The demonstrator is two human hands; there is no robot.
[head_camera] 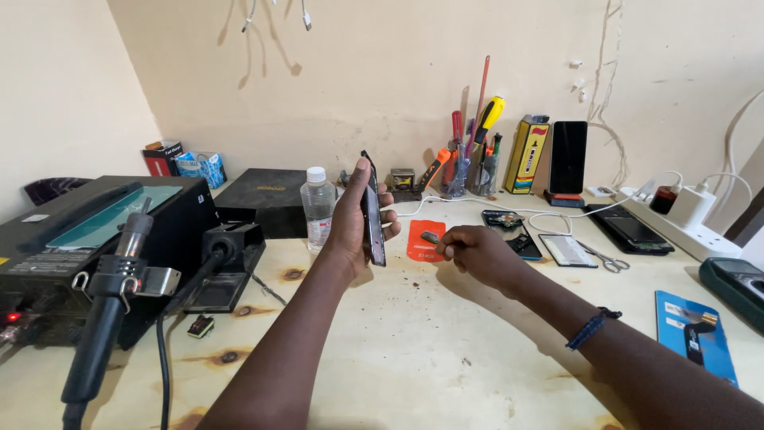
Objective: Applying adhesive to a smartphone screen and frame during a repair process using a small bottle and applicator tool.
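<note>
Phone point(372, 211) standing edge-up mid-bench, I am gripping it in my left hand point(356, 219); right hand point(475, 252) pinching a small tool point(430, 236); opening looks barely begun.

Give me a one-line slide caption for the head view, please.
Left hand holds a dark phone upright on edge while right hand pinches a small tool over a wooden workbench.

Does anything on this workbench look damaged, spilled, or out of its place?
Yes. A phone lies opened beside the scissors, its insides exposed. Dark crumbs are scattered on the table below the left hand, which holds another phone upright.
</note>
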